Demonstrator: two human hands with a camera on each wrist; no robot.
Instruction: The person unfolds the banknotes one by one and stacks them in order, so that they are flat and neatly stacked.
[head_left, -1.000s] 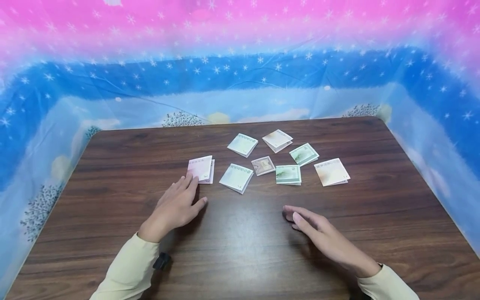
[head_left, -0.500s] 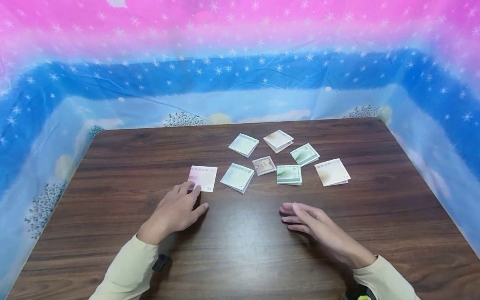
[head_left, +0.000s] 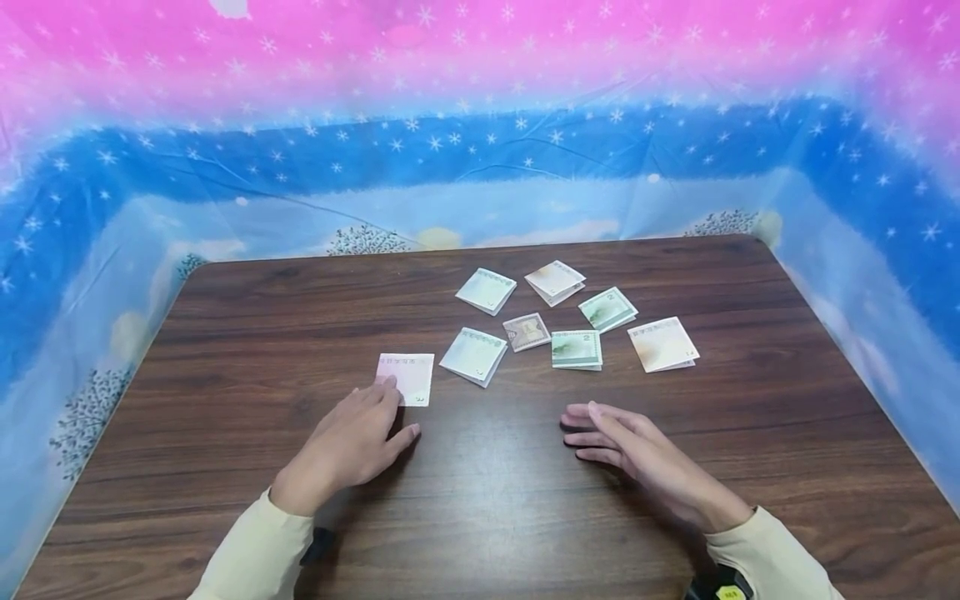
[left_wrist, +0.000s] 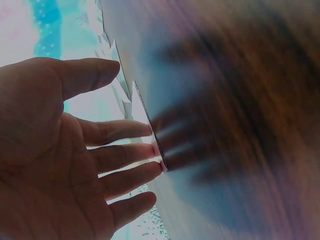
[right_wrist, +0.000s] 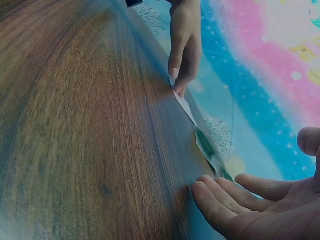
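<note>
My left hand presses its fingertips on a folded pink banknote lying at the left of the group. In the left wrist view the left fingers are straight, their tips on the pink note's edge and the thumb held apart. My right hand hovers over the table with relaxed, spread fingers and holds nothing. Nearest to it lies a folded green banknote. Just right of the pink note is a folded pale green banknote, and beside that a small brown note.
More folded banknotes lie farther back: a pale green one, a cream one and a green one. A yellowish-white note lies at the right. The brown wooden table is backed by a pink and blue curtain.
The left hand has slid the pink note toward the person, straightening it on the way. The right hand's fingers have spread a little. The other notes have stayed in place.
</note>
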